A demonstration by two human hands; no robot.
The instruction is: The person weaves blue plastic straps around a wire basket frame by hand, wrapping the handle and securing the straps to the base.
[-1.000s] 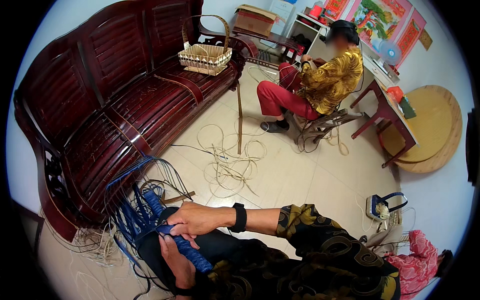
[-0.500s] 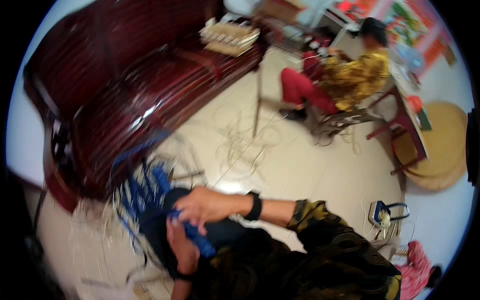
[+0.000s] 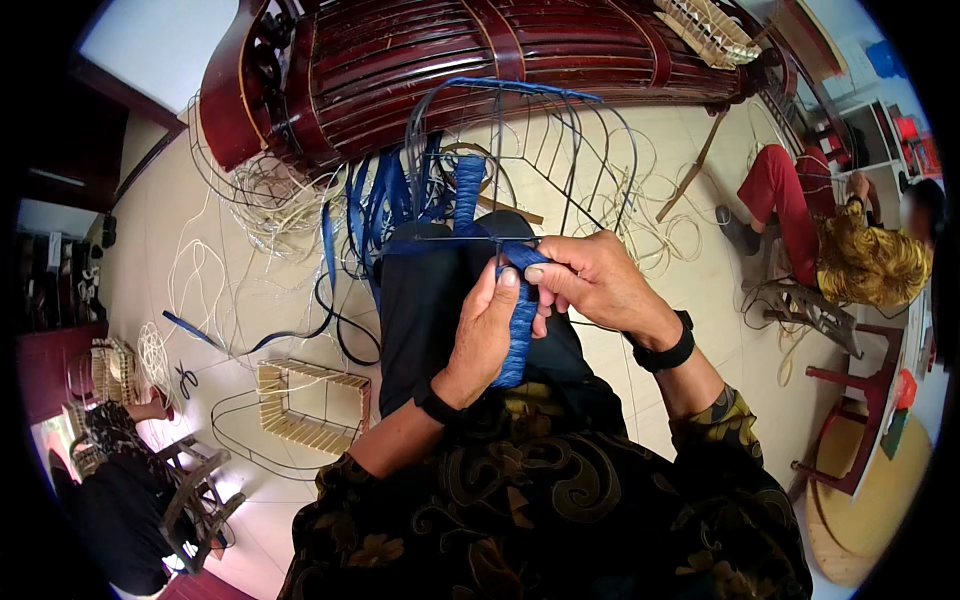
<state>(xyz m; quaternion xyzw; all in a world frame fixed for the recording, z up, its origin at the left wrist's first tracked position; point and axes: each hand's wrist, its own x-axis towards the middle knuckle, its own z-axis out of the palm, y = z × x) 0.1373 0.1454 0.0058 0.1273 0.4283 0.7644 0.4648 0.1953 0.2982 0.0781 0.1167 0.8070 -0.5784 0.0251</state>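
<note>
A dark wire frame (image 3: 577,150) with curved ribs rests across my lap, and a blue strip binds part of its upper edge. Blue woven strip (image 3: 518,340) covers a band of it that points toward my body. My left hand (image 3: 483,325) is closed on this band, thumb pressed on its top end. From the right, my right hand (image 3: 605,280) pinches a folded blue strip (image 3: 524,256) at that same end, close to the left thumb. A second wrapped blue section (image 3: 468,190) stands beyond my knees. The fingertips beneath the band are partly hidden.
Loose blue strips (image 3: 385,195) hang left of my knees, beside tangled pale cane (image 3: 275,200). A rectangular woven frame (image 3: 312,405) lies on the floor at left. A dark red wooden bench (image 3: 400,75) stands ahead. Seated people are at right (image 3: 870,255) and lower left (image 3: 125,500).
My view has swung round, bringing the lap to the middle. The earlier frame is blurred; both hands were together at the blue strip there too.
</note>
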